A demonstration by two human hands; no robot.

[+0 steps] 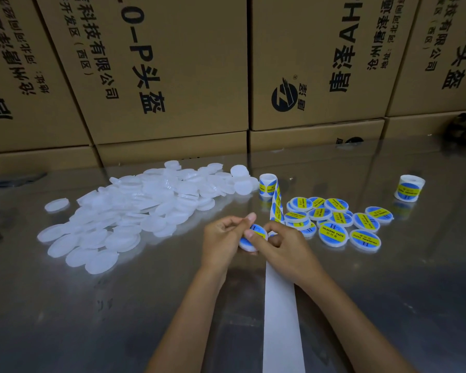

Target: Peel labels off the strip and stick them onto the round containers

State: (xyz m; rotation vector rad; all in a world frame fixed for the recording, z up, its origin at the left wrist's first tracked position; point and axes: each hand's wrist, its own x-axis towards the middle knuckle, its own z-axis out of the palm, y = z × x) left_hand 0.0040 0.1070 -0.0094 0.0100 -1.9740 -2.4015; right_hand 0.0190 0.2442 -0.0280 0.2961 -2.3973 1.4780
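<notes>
Bare strip [280, 305] nearest; left hand [222, 238] and right hand [283, 244] both pinch labelled container [249, 242]

Glossy metal table [388, 278], frosted plastic containers [135, 211]

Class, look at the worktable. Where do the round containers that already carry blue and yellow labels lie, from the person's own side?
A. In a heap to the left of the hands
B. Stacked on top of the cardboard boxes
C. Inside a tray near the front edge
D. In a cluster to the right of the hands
D: the labelled containers lie clustered right of the hands, while the plain white containers are heaped on the left.
</notes>
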